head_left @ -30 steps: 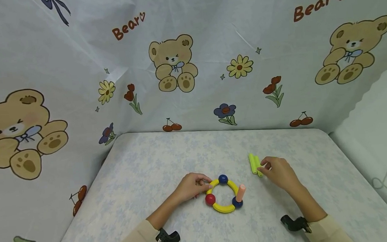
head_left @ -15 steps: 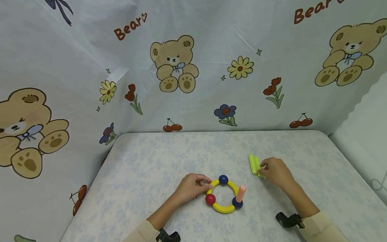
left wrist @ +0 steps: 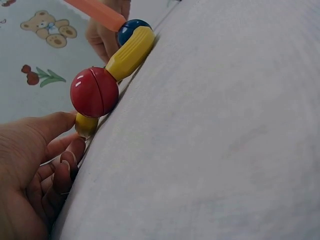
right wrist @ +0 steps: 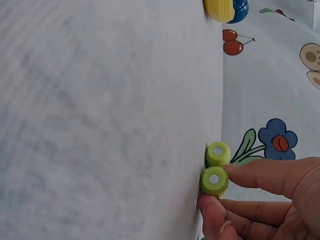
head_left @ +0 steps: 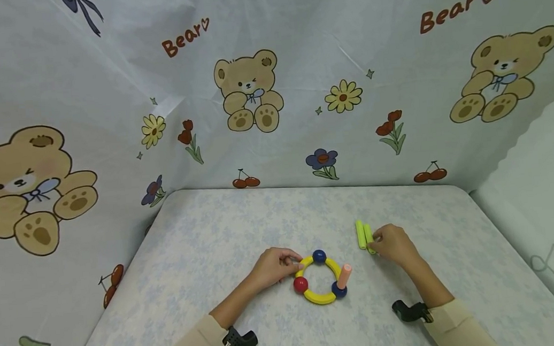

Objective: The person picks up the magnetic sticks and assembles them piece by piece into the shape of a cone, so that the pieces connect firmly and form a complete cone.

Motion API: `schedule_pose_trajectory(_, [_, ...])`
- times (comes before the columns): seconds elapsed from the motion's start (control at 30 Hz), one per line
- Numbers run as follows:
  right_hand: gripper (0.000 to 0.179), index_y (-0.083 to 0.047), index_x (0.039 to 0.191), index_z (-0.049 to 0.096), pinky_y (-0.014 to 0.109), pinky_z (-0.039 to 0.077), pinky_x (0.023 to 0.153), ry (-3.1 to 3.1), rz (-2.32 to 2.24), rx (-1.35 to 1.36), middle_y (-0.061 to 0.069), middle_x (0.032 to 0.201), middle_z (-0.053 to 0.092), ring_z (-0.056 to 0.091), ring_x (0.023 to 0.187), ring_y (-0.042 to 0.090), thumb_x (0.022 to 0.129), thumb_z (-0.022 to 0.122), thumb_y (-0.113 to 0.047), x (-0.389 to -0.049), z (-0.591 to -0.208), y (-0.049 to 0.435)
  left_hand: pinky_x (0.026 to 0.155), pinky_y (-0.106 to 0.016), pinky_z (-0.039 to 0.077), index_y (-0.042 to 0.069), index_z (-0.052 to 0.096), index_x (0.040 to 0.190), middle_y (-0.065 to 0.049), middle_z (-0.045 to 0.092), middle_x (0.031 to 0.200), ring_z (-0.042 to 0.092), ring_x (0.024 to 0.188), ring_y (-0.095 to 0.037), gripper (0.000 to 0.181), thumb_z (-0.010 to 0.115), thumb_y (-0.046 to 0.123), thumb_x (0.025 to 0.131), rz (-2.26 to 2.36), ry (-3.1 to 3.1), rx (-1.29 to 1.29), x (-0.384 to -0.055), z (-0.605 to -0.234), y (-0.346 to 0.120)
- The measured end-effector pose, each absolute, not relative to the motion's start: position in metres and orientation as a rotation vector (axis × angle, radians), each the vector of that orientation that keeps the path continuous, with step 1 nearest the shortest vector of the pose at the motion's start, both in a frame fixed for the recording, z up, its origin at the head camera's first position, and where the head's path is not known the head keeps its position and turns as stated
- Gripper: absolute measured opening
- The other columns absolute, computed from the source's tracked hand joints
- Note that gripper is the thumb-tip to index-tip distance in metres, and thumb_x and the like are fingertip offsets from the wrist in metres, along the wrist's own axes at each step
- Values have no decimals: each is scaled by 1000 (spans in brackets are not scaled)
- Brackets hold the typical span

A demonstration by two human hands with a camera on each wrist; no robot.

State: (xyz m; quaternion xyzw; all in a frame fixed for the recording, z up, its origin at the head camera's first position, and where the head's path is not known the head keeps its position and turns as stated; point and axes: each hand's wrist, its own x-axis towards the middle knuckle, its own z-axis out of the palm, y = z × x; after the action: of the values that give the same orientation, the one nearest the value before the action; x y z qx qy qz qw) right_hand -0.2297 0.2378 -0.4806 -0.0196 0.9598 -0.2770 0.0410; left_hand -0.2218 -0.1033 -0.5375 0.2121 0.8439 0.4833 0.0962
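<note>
A ring of curved yellow magnetic rods (head_left: 320, 298) lies on the table, joined by a red ball (head_left: 301, 284) and two blue balls (head_left: 319, 256). An orange rod (head_left: 344, 276) stands tilted on the near-right blue ball. My left hand (head_left: 273, 267) pinches the ring's left yellow rod (left wrist: 86, 125) between thumb and fingers, just beyond the red ball. To the right, two straight lime-green rods lie side by side. My right hand (head_left: 395, 245) pinches the right-hand green rod (right wrist: 214, 181); the other green rod (head_left: 360, 235) lies just left of it. Silvery discs show in their ends.
The pale blue-patterned table (head_left: 241, 218) runs back to a hanging cloth (head_left: 303, 139) printed with bears and flowers. A white surface (head_left: 539, 192) with a thin cord (head_left: 546, 266) borders the right side. Each wrist wears a black camera mount (head_left: 240, 339).
My right hand has closed its fingertips on the right-hand green rod, and a slight gap has opened between the two rods. The right wrist shifted a little left. My left hand and the ring stayed put.
</note>
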Motion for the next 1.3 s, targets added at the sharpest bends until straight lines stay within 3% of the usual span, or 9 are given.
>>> schedule_pose_trajectory(0.23, [35,15,110,69,31,51,52,2873,-830,-15,13,82,70,62,60,17,89,75,-12,-231,-479,239,41,-25,41,18,79,106,8,68,72,50,45,-9,20,78,33,92,1434,2500,620,-220,-539,-104])
schedule_pose_trajectory(0.5, [22,4,89,65,31,46,52,2857,-763,-26,9,75,62,56,60,19,88,76,-15,-229,-469,237,41,-25,42,19,79,106,8,68,72,50,45,-9,21,78,36,92,1445,2505,599,-221,-539,-106])
schedule_pose_trajectory(0.77, [28,5,96,66,31,48,55,2823,-713,-15,9,81,63,59,64,19,88,76,-20,-222,-451,240,42,-24,41,20,79,106,8,68,73,49,46,-8,19,77,34,92,1435,2496,618,-222,-539,-105])
schedule_pose_trajectory(0.97, [25,7,102,66,33,50,56,2767,-875,-61,8,74,63,60,63,20,91,72,-15,-217,-443,243,42,-23,40,19,79,106,8,67,72,49,45,-7,19,78,33,92,1425,2498,622,-223,-538,-104])
schedule_pose_trajectory(1.3, [30,8,113,63,38,55,62,2565,-1202,-139,7,81,67,60,68,21,92,70,-12,-220,-445,239,42,-24,41,19,79,105,7,67,72,49,46,-9,20,77,33,92,1434,2497,615,-221,-536,-104])
